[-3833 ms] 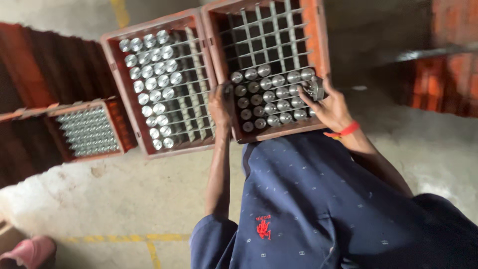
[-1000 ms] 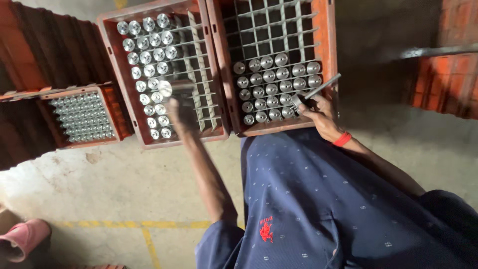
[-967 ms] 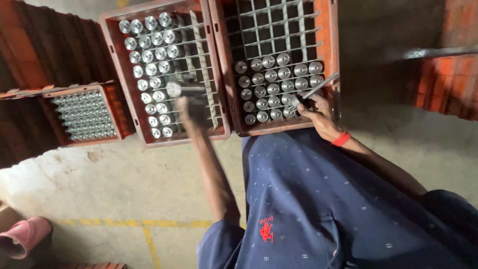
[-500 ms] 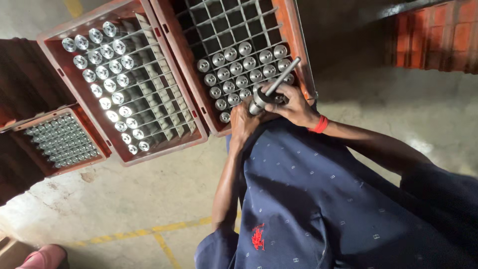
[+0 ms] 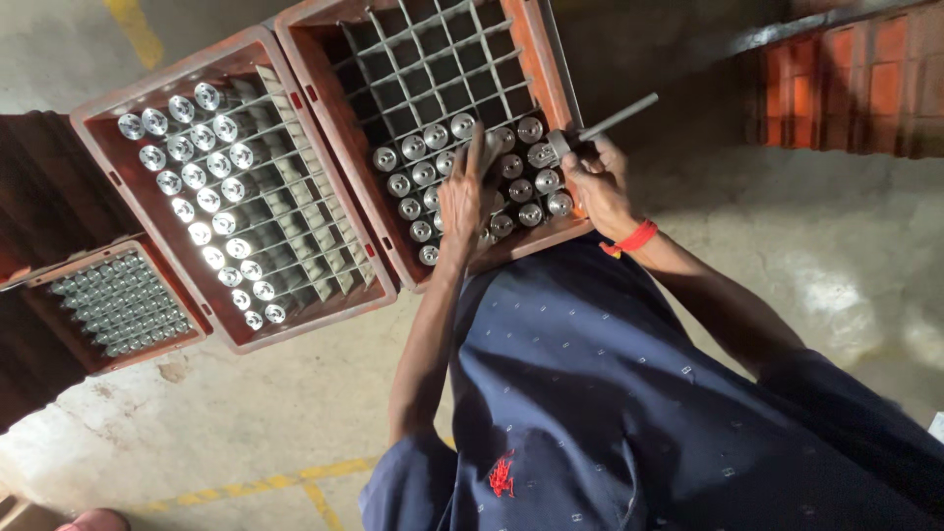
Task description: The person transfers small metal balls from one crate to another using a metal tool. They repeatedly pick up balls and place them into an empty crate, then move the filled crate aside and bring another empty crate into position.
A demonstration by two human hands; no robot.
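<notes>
Metal cylinder (image 5: 563, 144), round grey cap with a thin rod slanting up and away, clamped in the curled fingers (image 5: 588, 169) of the right hand (image 5: 598, 189) at the near right corner of the right crate (image 5: 536, 59), just above the filled cells.

Left hand (image 5: 466, 192): fingers spread flat and apart, pressing on the capped pieces (image 5: 423, 172) in the near rows of that crate; grips nothing.

Right crate: reddish plastic, gridded; far rows hollow, near three rows or so filled with shiny round tops.

Left crate (image 5: 110, 187): same kind, touching the first along one wall; filled down its left columns (image 5: 202, 211), bare dividers on the right.

Third crate (image 5: 59, 270): smaller in view, lower left, packed with grey tops, partly under a dark stack.

Risks, as judged: the rod could snag a divider and tip the cylinder out of the fingers; a piece dropped at the crate's rim would fall to the floor; the spread left hand lies close to the cell being worked and could get pinched; blurred motion makes the exact cell unclear.

Surface: bare concrete floor (image 5: 197, 423), stained, with a worn yellow painted line (image 5: 256, 484).

Room: dim storage space, more red crates stacked at far right (image 5: 855, 79) and dark ones at left; strong light glaring off the left crate's tops
</notes>
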